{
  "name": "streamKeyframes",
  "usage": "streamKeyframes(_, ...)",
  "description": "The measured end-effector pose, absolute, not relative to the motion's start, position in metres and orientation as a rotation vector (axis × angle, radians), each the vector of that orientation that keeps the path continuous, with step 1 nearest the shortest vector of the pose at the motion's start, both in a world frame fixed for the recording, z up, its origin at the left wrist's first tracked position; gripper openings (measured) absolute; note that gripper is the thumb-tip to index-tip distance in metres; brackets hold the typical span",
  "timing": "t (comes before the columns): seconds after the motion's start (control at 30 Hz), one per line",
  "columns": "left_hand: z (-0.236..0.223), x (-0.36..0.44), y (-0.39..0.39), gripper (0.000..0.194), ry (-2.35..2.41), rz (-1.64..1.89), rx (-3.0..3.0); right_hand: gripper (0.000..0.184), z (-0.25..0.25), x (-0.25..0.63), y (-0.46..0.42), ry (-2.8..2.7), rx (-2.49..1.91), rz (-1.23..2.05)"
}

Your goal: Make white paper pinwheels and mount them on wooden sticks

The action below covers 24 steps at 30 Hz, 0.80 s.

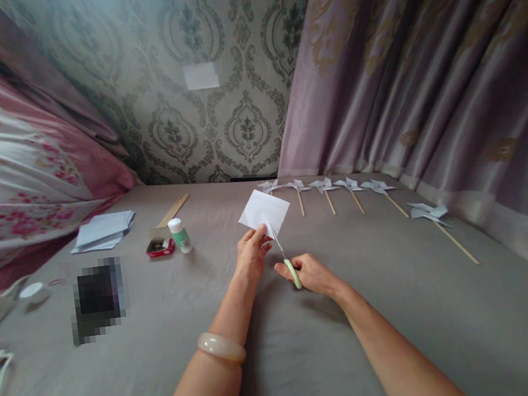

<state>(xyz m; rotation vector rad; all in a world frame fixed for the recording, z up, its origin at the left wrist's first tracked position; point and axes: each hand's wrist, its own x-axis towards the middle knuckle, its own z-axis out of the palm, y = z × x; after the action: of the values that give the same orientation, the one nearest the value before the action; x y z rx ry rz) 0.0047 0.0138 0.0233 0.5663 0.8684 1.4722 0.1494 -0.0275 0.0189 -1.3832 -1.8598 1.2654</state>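
Note:
My left hand pinches the near corner of a white paper square and holds it up over the grey sheet. My right hand is closed on green-handled scissors, whose blades reach into the paper's near corner beside my left fingers. A pale bangle sits on my left wrist.
Several finished paper pinwheels on wooden sticks lie in a row along the curtain at the right. A small white bottle, a red tin, wooden sticks and stacked paper lie at the left, with a blurred dark object.

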Motion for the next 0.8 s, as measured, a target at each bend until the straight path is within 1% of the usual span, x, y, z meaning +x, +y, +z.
streamKeyframes(0.13, 0.023, 0.001, 0.018, 0.04, 0.905, 1.495, 0.546, 0.051, 0.027, 0.157, -0.027, -1.788, -1.277, 1.279)
streamKeyframes(0.3, 0.023, 0.003, 0.017, 0.038, 0.898, 1.476, 0.589, 0.049, 0.028, 0.162, -0.019, -1.359, -1.232, 1.086)
streamKeyframes(0.47, 0.026, 0.006, 0.013, 0.038, 0.917, 1.434, 0.648, 0.049, 0.022, 0.171, -0.006, -1.034, -1.235, 0.98)
streamKeyframes(0.6, 0.028, 0.005, 0.011, 0.034, 0.964, 1.407, 0.706, 0.051, 0.02, 0.178, -0.001, -0.949, -1.242, 0.944)
streamKeyframes(0.8, 0.025, 0.004, 0.01, 0.025, 1.018, 1.382, 0.846, 0.049, 0.021, 0.179, -0.001, -0.956, -1.213, 0.984)
